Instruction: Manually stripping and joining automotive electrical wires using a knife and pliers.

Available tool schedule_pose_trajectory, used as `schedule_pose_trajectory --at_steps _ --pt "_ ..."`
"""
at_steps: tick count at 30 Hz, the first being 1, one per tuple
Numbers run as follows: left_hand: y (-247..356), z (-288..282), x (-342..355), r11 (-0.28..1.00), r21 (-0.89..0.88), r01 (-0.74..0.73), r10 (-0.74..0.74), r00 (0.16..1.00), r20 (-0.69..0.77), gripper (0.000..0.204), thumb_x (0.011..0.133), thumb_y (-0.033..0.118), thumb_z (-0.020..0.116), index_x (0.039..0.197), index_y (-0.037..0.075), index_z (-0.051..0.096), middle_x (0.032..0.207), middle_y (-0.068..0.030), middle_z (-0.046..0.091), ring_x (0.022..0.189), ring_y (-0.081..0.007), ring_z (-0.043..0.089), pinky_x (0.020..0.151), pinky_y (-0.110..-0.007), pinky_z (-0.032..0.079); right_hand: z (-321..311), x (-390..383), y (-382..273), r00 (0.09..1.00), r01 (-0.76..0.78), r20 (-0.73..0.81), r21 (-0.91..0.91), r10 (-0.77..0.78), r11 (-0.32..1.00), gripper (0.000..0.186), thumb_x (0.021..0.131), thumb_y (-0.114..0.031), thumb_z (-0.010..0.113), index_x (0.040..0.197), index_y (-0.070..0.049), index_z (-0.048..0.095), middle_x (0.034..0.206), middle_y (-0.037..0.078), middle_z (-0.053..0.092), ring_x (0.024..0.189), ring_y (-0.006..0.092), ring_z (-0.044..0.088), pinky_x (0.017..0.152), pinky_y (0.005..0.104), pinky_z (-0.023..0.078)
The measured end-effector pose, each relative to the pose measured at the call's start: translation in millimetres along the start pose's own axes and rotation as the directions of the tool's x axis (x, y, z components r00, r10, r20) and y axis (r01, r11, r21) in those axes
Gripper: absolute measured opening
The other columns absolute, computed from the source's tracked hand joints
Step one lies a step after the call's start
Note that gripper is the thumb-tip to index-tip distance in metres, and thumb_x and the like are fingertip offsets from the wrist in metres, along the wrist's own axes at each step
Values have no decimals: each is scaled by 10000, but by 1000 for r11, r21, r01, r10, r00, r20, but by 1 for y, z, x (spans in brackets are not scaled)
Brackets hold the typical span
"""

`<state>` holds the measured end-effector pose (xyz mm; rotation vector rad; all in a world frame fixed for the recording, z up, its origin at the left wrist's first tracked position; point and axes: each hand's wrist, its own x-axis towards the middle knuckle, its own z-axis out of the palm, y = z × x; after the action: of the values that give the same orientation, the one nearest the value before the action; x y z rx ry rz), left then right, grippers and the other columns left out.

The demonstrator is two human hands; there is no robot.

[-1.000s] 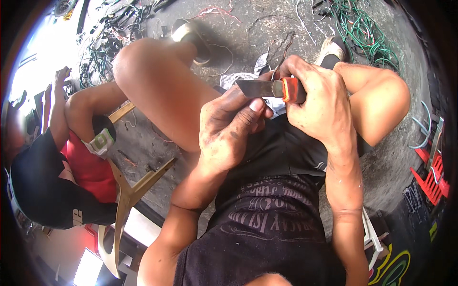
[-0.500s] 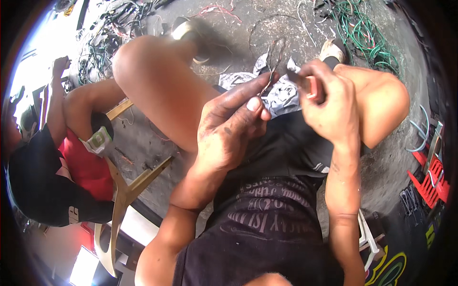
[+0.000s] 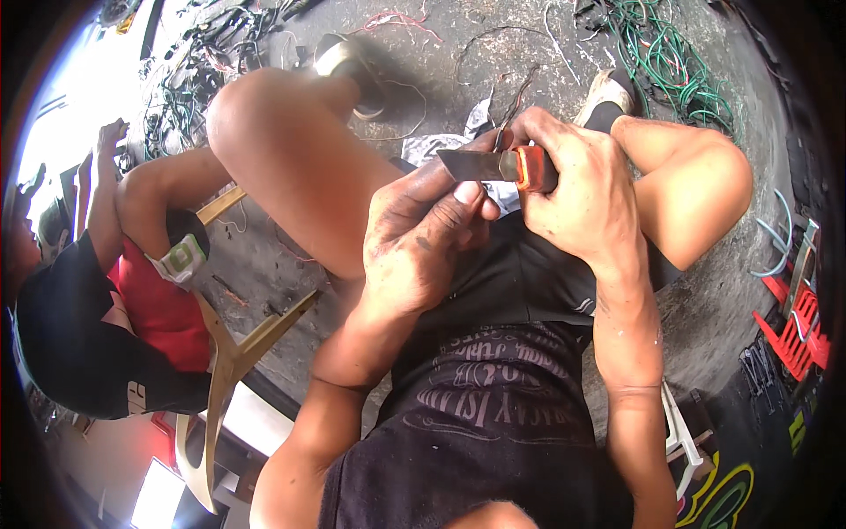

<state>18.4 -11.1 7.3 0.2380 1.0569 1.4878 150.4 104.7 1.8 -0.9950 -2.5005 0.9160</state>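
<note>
In the middle of the head view, my right hand (image 3: 577,185) is closed on a knife with an orange-red handle (image 3: 532,168), its wide dark blade (image 3: 471,166) lying across the fingertips of my left hand. My left hand (image 3: 410,234) is closed, pinching a thin dark twisted wire (image 3: 499,128) that rises behind the blade; where they meet is partly hidden. A crumpled whitish cloth (image 3: 423,147) lies on the floor between my legs, just beyond my hands.
The concrete floor (image 3: 520,48) holds wire piles (image 3: 189,75) and a green coil (image 3: 670,66). At left, another person (image 3: 62,331) sits by a tan plastic chair frame (image 3: 229,353). Red plastic pieces (image 3: 797,339) lie at right.
My right hand swung out to the right with the knife about half a second ago, baring the wire; it is now back against my left hand, blade across the fingertips.
</note>
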Motion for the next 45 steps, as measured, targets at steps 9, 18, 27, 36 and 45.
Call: schedule_pose_trajectory --at_steps 9,18,27,36,45 --pt "-3 -9 -3 985 172 -23 6 995 96 344 943 54 527 1268 -56 544 782 -30 588 628 -76 480 567 -210 397 7 14 13 953 -278 -137 -33 272 960 156 719 -91 641 872 -66 631 715 198 644 721 375 660 649 438 514" --pt "-10 -7 -2 972 -221 81 -68 995 67 410 915 66 555 1301 -61 500 838 -99 611 578 -86 398 538 -232 357 -12 -4 12 995 -95 7 28 95 995 64 802 -40 581 859 -16 564 656 138 544 569 218 565 553 311 440" --pt "-2 0 -5 992 -104 65 -60 997 53 376 931 34 536 1292 -67 509 805 -41 585 641 -69 450 572 -193 386 -2 -5 4 1000 -20 17 -1 20 1000 159 685 27 577 830 -19 535 743 169 602 710 388 612 601 411 473" --pt "1 0 -5 991 129 15 -25 997 71 391 929 35 538 1309 -48 508 792 -3 573 644 -43 450 571 -171 375 -8 -1 4 999 -22 22 -64 23 998 235 692 -98 661 913 -37 610 716 194 632 702 389 634 633 461 498" --pt "1 -10 -3 987 -112 119 -112 992 66 407 907 36 558 1303 -46 512 865 -76 624 616 -72 432 549 -216 374 -27 14 62 887 -424 -240 -85 395 902 137 765 -94 602 882 -23 610 738 187 646 698 335 665 639 382 508"
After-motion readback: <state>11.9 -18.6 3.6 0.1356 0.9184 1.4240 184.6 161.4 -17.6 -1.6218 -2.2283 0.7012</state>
